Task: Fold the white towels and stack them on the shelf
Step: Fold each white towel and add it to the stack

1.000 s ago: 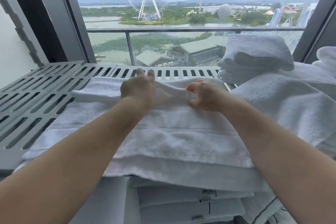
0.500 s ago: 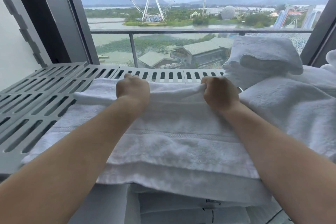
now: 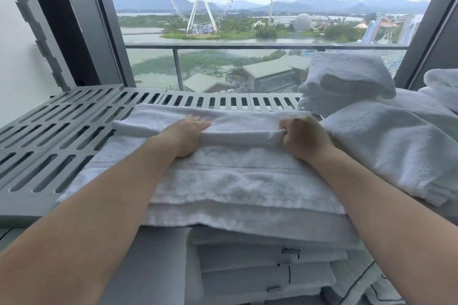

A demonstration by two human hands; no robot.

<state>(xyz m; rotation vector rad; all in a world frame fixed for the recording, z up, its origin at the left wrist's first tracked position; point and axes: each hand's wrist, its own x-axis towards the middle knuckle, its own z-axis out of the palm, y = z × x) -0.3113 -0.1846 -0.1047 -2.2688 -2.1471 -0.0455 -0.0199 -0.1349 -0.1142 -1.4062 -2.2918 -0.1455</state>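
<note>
A white towel (image 3: 223,171) is spread across a grey slatted shelf (image 3: 49,136), with its near edge hanging slightly over the shelf's front lip. Along the towel's far side a narrow fold (image 3: 238,129) has been turned over, forming a long ridge parallel to the shelf's back edge. The left hand (image 3: 188,136) is laid flat on this ridge, fingers (image 3: 198,122) extended and pressing down, nothing gripped. The right hand (image 3: 304,137) is curled closed around the ridge's right end, the cloth pinched inside the fist. To the left of the towel, the slatted surface is bare out to the side wall, and a strip of bare slats is left behind the fold up to the window (image 3: 247,32). To the right, a bulky crumpled towel (image 3: 386,151) lies touching the spread towel's right edge, and a folded towel stack (image 3: 347,82) is set behind it. Below the shelf's front edge, further folded white linens (image 3: 260,267) are seen.
</note>
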